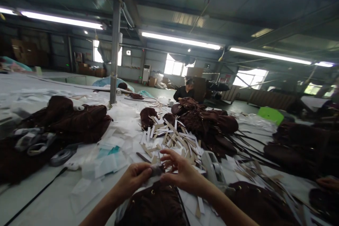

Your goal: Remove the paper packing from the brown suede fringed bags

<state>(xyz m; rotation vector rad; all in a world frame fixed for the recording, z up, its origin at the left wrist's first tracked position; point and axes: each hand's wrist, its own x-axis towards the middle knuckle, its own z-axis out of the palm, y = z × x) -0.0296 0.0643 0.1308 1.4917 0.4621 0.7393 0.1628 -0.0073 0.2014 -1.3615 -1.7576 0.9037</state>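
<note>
My left hand pinches a small piece of greyish, translucent wrapping between thumb and fingers. Close beside it on the right is my right hand, its fingers curved and spread apart; whether a fingertip touches the wrapping I cannot tell. Directly below both hands lies a dark brown fabric bag with small gold-coloured metal rings, partly hidden by my wrists. Clear plastic shows along its left side. Just beyond the hands is a heap of white and tan paper strips.
More brown bags lie in piles at left, centre and right. A pale tape dispenser stands right of my right hand. A black cord crosses the table at left. Across the table sits a person in black; a metal post rises at left.
</note>
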